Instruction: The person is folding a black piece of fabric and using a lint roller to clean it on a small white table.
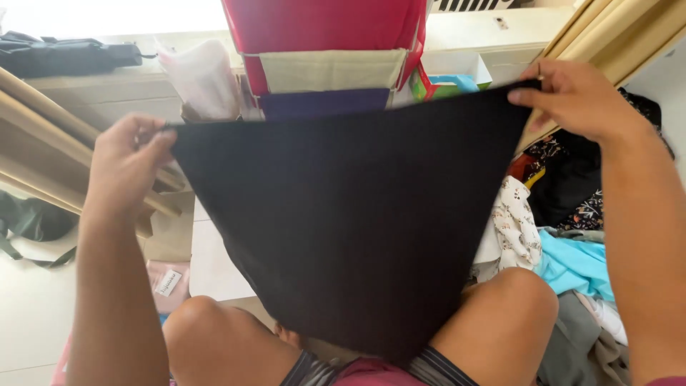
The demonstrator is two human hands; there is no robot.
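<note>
**A:** Checking the head view. Biggest item?

**B:** Black cloth (350, 229). Stretched flat between both hands, top edge taut and roughly level, the rest hanging down and narrowing to the lap between the knees.

**A:** Grip state?

**B:** Left hand (127, 166) clenched on the cloth's top left corner, thumb and fingers pinching the edge. Right hand (577, 99) grasping the top right corner the same way, slightly higher than the left. Both grips closed on fabric, hands well apart.

**A:** What's behind the grip line?

**B:** Just beyond the top edge, between the two grips: red bag (321, 25) with a beige panel (329, 70) and a dark blue band below it. Near the left grip, past it: crumpled clear plastic bag (204, 77). Farther left on the sill: folded black umbrella (68, 56).

**A:** Below the right grip?

**B:** Clothes pile (572, 243) under the right forearm: turquoise piece (575, 266), white patterned piece (516, 225), dark floral fabric above them. Touching each other, heaped.

**A:** Below the left grip?

**B:** Cardboard (43, 143) leaning just outside the left hand; dark green bag (32, 223) on the floor below that. Small white label (168, 283) on a pink item near the left knee.
</note>
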